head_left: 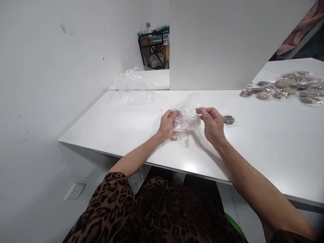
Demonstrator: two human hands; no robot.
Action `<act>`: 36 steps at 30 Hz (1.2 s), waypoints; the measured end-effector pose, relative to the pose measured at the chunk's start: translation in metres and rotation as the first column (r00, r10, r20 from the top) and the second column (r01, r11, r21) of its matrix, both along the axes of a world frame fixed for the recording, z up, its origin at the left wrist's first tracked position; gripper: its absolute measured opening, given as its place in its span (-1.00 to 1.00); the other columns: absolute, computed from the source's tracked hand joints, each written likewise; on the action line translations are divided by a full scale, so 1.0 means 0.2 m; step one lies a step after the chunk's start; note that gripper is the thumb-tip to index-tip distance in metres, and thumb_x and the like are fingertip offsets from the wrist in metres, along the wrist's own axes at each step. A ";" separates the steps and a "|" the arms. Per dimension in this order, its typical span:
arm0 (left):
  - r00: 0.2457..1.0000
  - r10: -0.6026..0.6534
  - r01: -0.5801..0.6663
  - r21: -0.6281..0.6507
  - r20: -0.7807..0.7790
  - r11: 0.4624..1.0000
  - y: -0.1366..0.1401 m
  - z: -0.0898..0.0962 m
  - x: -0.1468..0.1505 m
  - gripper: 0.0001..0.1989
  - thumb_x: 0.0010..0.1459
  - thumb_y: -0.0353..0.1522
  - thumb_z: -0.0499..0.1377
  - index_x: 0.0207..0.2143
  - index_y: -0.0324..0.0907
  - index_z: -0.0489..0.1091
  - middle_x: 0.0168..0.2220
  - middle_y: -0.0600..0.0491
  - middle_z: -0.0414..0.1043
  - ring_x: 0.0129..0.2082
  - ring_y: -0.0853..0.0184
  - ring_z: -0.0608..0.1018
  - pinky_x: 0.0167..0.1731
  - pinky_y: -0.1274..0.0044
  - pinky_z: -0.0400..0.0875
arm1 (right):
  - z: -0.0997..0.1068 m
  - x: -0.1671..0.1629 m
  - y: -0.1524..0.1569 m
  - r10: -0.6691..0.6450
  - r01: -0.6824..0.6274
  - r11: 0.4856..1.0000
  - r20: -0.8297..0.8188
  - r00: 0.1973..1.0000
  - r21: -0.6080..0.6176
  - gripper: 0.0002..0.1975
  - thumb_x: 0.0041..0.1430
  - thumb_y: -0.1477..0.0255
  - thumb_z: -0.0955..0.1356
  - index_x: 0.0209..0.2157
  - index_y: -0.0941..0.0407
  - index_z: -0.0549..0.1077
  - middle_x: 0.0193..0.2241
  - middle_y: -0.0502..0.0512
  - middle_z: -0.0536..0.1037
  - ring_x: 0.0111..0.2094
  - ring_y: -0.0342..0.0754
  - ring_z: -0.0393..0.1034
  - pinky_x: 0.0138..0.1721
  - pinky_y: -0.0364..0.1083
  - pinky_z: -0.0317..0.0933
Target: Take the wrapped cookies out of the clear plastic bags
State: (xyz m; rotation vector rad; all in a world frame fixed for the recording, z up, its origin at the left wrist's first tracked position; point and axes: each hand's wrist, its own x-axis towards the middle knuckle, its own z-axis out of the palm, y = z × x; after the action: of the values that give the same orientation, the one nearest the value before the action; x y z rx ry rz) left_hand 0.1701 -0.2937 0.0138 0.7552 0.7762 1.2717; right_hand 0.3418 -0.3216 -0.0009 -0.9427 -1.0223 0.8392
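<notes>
I've got both hands over the white table (265, 141), near the front edge, working one clear plastic bag (186, 122). Left hand (167, 123) is clenched around the bag's left end, bunching the film so the contents stay put; looks like pinkish-brown lumps inside, can't tell exactly what. Right hand (212, 123) is pinching the bag's right edge between thumb and fingertips, pulling the film taut away from the left. Bag sits just above the tabletop between the two hands, its underside touching or nearly so. One round brownish piece (174, 136) lies on the table just under the left hand, beside a scrap of film. A small wrapped dark piece (229, 119) sits just right of the right hand, within reach. Far right, well apart: a pile of sealed packets (286, 87). Loose plastic sheets (131, 81) lie at the far left by the wall.
</notes>
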 end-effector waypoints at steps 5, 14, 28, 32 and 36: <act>0.998 0.051 -0.046 -0.086 0.048 0.995 0.03 -0.01 -0.03 -0.75 0.14 -0.32 0.43 -0.43 -0.24 0.44 -0.44 0.15 0.48 -0.42 0.50 0.50 -0.27 0.60 0.36 | 0.02 0.05 0.02 0.074 -0.074 0.997 0.059 0.995 -0.006 -0.60 0.16 -0.05 0.45 -0.27 -0.01 0.44 -0.02 0.06 0.59 0.06 0.06 0.45 0.09 0.13 0.36; 0.998 -0.062 0.063 -0.105 0.007 0.992 0.02 -0.02 -0.02 -0.60 -0.07 -0.27 0.55 -0.34 -0.21 0.42 -0.34 0.09 0.56 -0.35 0.42 0.58 -0.32 0.57 0.43 | -0.03 0.00 0.02 -0.017 0.009 0.998 0.151 0.988 0.055 -0.65 0.24 0.02 0.44 -0.31 0.02 0.44 -0.28 0.04 0.59 -0.16 0.01 0.52 0.00 0.10 0.42; 0.982 0.045 -0.030 -0.083 0.185 0.996 0.02 -0.01 -0.01 -0.79 0.10 -0.43 0.43 -0.30 -0.20 0.44 -0.39 0.20 0.52 -0.39 0.51 0.56 -0.22 0.61 0.49 | 0.02 0.02 0.03 0.147 -0.270 0.941 -0.471 0.870 -0.205 -0.57 0.01 0.07 0.57 -0.23 -0.02 0.43 -0.15 0.08 0.55 -0.05 0.04 0.51 -0.10 0.04 0.54; 0.977 -0.024 0.040 -0.071 0.213 0.997 0.01 0.02 -0.01 -0.87 0.25 -0.38 0.32 -0.35 -0.22 0.47 -0.41 0.15 0.55 -0.41 0.49 0.58 -0.21 0.60 0.47 | 0.02 -0.03 0.00 0.239 -0.360 0.904 -0.425 0.873 -0.232 -0.56 -0.09 0.14 0.63 -0.27 0.00 0.48 -0.27 -0.01 0.56 -0.23 -0.06 0.51 -0.27 -0.06 0.52; 0.943 -0.211 0.242 -0.097 0.257 0.965 0.00 0.06 -0.05 -0.62 0.42 -0.19 0.09 -0.32 -0.24 0.53 -0.25 -0.05 0.66 -0.25 0.32 0.67 -0.12 0.47 0.51 | 0.03 0.02 0.02 0.184 -0.248 0.959 -0.365 0.913 -0.137 -0.67 -0.05 0.25 0.62 -0.27 -0.02 0.54 -0.29 -0.04 0.63 -0.23 -0.08 0.56 -0.24 -0.10 0.51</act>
State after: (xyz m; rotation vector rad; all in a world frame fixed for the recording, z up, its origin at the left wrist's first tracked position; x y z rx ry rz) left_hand 0.1603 -0.2933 0.0267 0.5536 0.5464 1.0711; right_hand 0.3454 -0.3176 0.0043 -0.8005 -0.7558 1.2558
